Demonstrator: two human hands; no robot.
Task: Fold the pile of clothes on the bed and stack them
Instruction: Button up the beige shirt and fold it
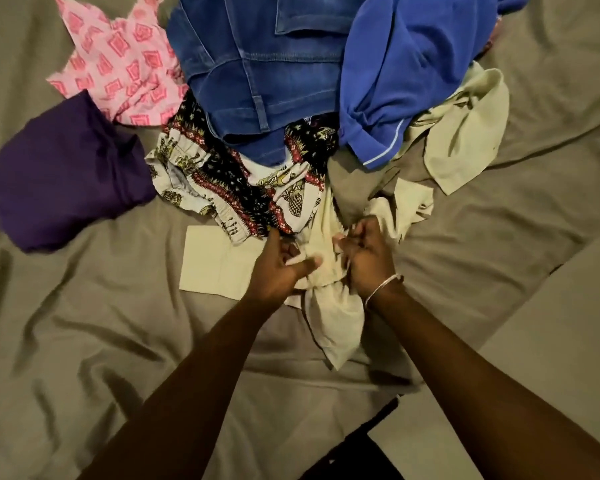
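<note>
From the head view, your right hand [368, 259] grips a cream garment [329, 306] bunched at the near edge of the clothes pile [274, 98] on the bed [84, 341]. Your left hand [279, 268] pinches the same cloth between thumb and fingers, just beside the right one.

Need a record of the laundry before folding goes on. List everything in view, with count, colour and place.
purple garment: one, dark purple, left, apart from the pile
pink patterned cloth: one, pink, upper left
jeans: one, blue denim, top centre of the pile
blue top: one, royal blue, upper right, on the pile
printed garment: one, black, red and cream, centre
cream garment: one, pale cream, front centre
bedsheet: one, grey-brown, beneath everything
bracelet: one, silver, right wrist
left hand: on the cream garment
right hand: gripping the cream garment
</note>
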